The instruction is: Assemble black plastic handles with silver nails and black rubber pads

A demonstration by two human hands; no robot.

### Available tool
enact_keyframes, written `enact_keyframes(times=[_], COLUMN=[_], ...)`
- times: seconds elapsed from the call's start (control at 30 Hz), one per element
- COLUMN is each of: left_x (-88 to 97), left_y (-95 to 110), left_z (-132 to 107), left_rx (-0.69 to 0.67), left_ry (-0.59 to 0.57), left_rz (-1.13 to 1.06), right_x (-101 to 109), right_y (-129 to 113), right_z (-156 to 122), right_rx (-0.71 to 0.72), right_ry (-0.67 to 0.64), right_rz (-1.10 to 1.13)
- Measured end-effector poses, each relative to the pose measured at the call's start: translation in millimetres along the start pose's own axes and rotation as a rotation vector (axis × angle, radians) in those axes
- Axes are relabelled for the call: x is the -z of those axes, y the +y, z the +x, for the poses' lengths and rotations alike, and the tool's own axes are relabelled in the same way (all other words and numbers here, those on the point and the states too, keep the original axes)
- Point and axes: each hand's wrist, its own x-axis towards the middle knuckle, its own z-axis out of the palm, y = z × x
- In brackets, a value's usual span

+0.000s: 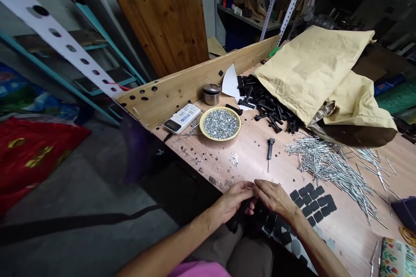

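My left hand (236, 201) and my right hand (274, 197) meet at the table's near edge. My left hand is closed around a dark plastic piece (242, 215), mostly hidden by the fingers. The fingers of my right hand press together against the left fingertips; what they pinch is hidden. Beyond them, a black plastic handle piece with a thin metal rod (269, 153) lies on the table. Square black pads (313, 203) are spread to the right of my right hand. Small metal washers (234, 159) lie loose in front of my left hand.
A yellow bowl (202, 129) holds many small metal parts. Near it are a white device (183, 117) and a lidded metal pot (211, 94). Metal rods (331, 166), black plastic pieces (269, 106) and a large paper bag (312, 69) cover the right. A wooden board (182, 91) edges the table.
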Motion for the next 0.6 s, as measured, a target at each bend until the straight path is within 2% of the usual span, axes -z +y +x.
enact_keyframes(times=[0.07,0.13,0.2,0.3,0.47,0.53,0.6], left_x=[4.7,9.8,14.6,20.3,24.2,23.2,20.9], left_y=[7.0,13.5,17.5,18.9,19.4,21.2,23.6], left_z=[-6.1,-13.4,-20.9,-29.8,-34.0,-33.2,-31.9], left_rx=[0.003,0.026,0.028,-0.019,-0.054,-0.066,-0.085], left_ry=[0.095,0.183,0.240,0.262,0.268,0.276,0.276], left_rz=[0.011,0.004,0.005,0.042,0.111,0.128,0.152], right_x=[-15.4,-29.6,-39.4,-44.6,-47.4,-50.4,-52.5], right_y=[3.4,5.5,5.2,-0.5,-9.3,-8.3,-6.2], right_z=[14.6,31.4,49.9,76.0,95.7,91.6,82.0], right_rx=[-0.162,-0.412,-0.647,-0.855,-0.974,-0.968,-0.948], right_ry=[0.001,-0.010,-0.069,-0.203,-0.346,-0.309,-0.163], right_rz=[0.034,0.049,0.068,0.089,0.045,0.063,0.150])
